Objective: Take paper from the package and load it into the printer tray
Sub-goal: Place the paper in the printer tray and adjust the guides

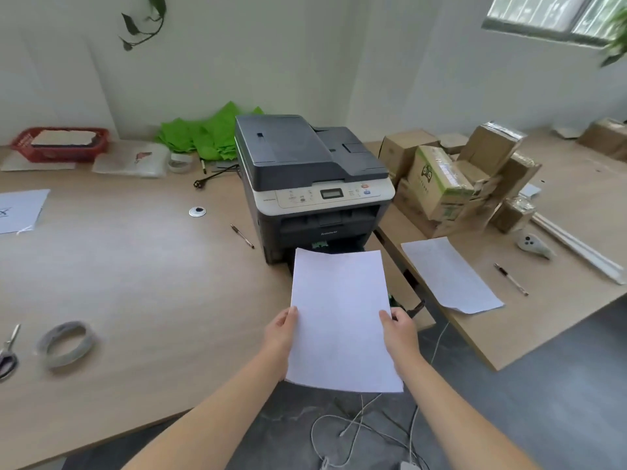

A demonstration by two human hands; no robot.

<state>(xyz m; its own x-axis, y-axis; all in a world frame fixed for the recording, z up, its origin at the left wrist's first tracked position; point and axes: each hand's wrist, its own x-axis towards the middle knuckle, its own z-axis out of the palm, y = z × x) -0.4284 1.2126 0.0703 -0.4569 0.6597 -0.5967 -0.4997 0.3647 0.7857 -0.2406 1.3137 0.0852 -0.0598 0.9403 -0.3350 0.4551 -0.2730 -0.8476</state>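
A white stack of paper (339, 317) is held flat in front of the grey and white printer (305, 171). My left hand (280, 337) grips its left edge and my right hand (400, 330) grips its right edge, thumbs on top. The paper's far edge reaches the printer's dark lower tray opening (325, 245), and the pulled-out tray beneath is almost wholly hidden by the sheets. A second white sheaf (451, 276) lies on the right-hand table.
The printer stands at the corner of a wooden table (135, 283). Pens (242, 236) (511, 279), a tape roll (66, 344), scissors (8, 354), a red basket (59, 144) and green cloth (207, 134) lie around. Cardboard boxes (454, 178) crowd the right table. Cables (356, 432) trail on the floor.
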